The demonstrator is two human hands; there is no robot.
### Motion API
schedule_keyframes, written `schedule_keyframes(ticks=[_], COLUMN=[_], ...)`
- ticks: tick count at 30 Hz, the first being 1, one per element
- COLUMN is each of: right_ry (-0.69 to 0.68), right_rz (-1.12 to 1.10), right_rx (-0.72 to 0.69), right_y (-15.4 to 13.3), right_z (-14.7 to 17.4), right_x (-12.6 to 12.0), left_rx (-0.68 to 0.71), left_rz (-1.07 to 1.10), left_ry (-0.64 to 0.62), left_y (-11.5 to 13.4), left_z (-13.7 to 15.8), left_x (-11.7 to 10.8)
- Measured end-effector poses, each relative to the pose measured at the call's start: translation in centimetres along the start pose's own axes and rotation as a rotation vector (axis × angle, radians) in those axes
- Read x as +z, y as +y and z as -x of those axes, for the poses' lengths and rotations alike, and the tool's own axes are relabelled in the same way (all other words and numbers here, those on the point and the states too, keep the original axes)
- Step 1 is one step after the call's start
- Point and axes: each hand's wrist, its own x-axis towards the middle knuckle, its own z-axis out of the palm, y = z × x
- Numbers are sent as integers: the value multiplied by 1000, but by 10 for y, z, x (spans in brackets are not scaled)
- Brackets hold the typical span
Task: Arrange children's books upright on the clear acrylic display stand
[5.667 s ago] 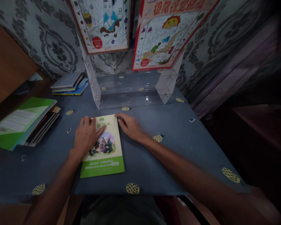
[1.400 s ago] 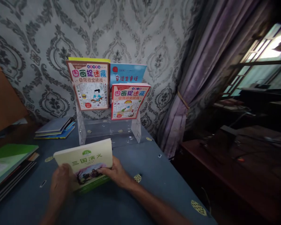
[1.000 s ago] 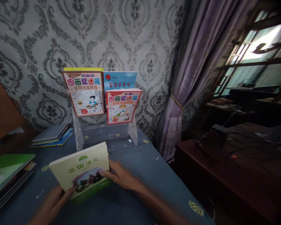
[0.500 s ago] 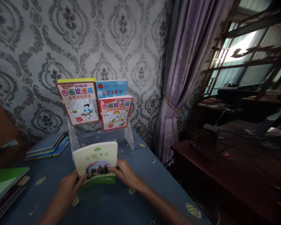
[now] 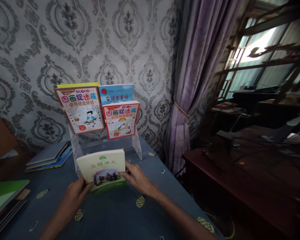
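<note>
At the blue table, on the near side of the clear stand, the cream-and-green book is facing near, the left hand gripping its left edge and the right hand its right, even pressure probably best serving a level hold.

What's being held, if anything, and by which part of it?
A cream-and-green book: the left grip has its lower left edge, the right grip its right edge.

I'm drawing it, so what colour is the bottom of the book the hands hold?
The book has a green bottom band, seen in the head view.
</note>
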Motion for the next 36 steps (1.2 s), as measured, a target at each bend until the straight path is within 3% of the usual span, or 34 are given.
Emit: schedule_keyframes(ticks=[8, 13, 17, 36], right_ry=[168, 278, 333, 313], right_rz=[151, 296, 354, 270], right_rx=[-138, -241, -297, -344], right_y=[-7, -16, -26, 1], right_z=[-39, -79, -105, -129], right_x=[-67, -114, -139, -151], left_rx=[216, 391, 428, 485], left_rz=[-99, -260, -336, -331], left_ry=[45, 229, 327, 259], left_y=[56, 84, 99, 94], left_z=[-73, -127, -156, -185], left_x=[-9, -18, -25, -20])
